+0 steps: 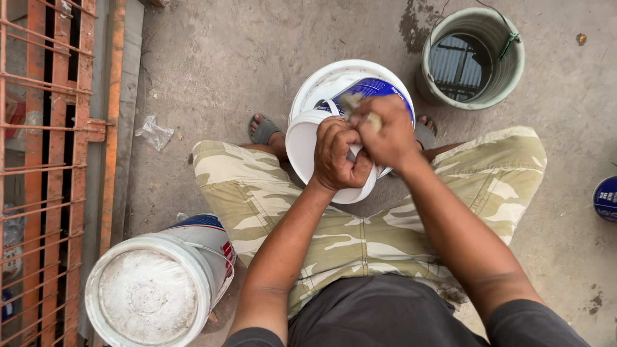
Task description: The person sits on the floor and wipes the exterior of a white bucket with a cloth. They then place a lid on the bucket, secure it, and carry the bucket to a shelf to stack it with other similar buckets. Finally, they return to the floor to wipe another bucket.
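Observation:
I squat over a white plastic bucket (328, 80) with a blue label that stands on the concrete between my feet. My left hand (339, 154) is closed around the edge of a white round lid (302, 151) held over the bucket. My right hand (384, 132) grips a small brownish brush or tool (352, 101), its tip pointing at the bucket's rim. Both hands touch each other. What lies inside the bucket is mostly hidden by the lid and hands.
A closed white bucket (154, 292) with a dusty lid stands at my lower left. A grey-green bucket of water (472, 58) is at the upper right. An orange metal grille (48, 160) runs along the left. A crumpled plastic scrap (154, 132) lies on the concrete. A blue can (606, 199) shows at the right edge.

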